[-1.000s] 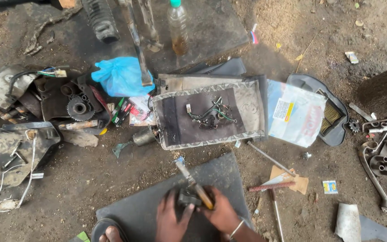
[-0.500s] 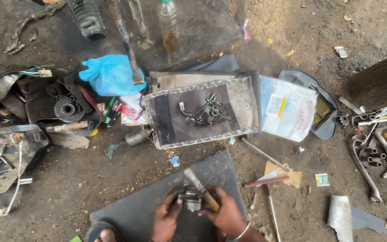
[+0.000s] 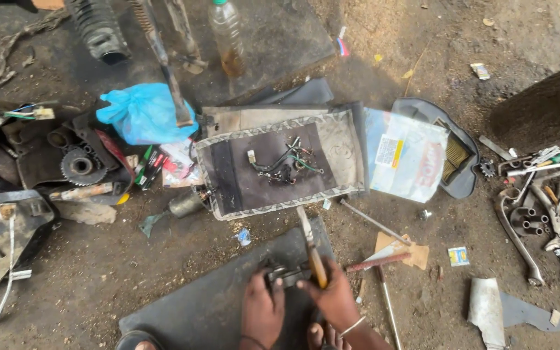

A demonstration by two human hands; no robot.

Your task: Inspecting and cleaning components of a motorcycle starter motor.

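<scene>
The small metal part [image 3: 286, 273] sits near the top edge of the dark rubber mat [image 3: 196, 311], pinned there by the left hand [image 3: 262, 311] pressing down so it can't slide. The right hand [image 3: 335, 299] is clenched around a wooden-handled tool [image 3: 312, 249], tip angled away. 1 floor mat [image 3: 280, 165] beyond keeps loose wiring bits [image 3: 283, 165] off the dirt.
</scene>
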